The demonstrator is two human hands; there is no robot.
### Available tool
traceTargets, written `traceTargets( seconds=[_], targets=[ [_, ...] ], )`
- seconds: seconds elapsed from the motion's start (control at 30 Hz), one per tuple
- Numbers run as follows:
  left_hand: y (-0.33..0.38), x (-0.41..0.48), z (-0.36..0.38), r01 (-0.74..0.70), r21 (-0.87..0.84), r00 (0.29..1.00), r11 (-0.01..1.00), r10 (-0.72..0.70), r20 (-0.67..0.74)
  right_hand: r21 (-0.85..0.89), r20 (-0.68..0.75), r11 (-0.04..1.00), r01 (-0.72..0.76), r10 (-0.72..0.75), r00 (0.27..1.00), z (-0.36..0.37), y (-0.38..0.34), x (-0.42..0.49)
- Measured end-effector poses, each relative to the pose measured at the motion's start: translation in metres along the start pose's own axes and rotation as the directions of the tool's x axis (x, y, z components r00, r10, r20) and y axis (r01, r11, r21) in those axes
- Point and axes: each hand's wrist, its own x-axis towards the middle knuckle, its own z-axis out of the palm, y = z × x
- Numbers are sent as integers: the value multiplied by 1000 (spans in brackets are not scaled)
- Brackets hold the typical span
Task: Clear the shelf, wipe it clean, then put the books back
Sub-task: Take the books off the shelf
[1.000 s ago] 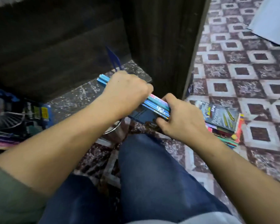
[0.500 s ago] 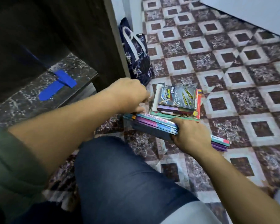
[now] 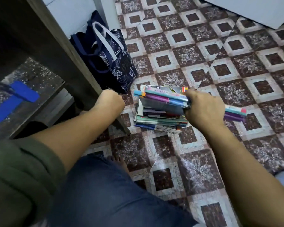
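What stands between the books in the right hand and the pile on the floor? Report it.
Nothing visible does. The right hand grips the bundle of books directly over the floor pile; the left hand is off to the side, clear of both.

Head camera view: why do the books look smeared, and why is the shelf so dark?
In the head view, the books in the right hand show motion blur, titles smeared; the shelf lies in shadow inside the cabinet; the floor tiles bend slightly from wide-angle distortion.

Two hands (image 3: 111,100) (image 3: 203,110), one bag (image 3: 111,61), two book stacks (image 3: 164,99) (image 3: 157,123)
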Motion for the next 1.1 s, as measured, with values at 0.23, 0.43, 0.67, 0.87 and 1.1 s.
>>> traceTargets(
  seconds=[0.23,0.43,0.67,0.87,1.1],
  targets=[
    [8,21,16,-56,-61,998,997,56,-3,75,-398,991,112,-73,915,67,-23,75],
    [13,28,21,-82,-72,997,994,82,0,-17,123,985,170,-167,978,160,-21,80],
    [16,32,26,-73,-102,997,992,70,-32,-23,339,987,161,-144,930,192,-13,60],
    [17,31,28,-44,-124,998,991,38,-47,-25,328,983,181,-163,931,187,-13,51],
    [19,34,30,-41,-119,999,992,37,-33,-74,315,984,161,-130,940,183,-22,38]
  ],
)
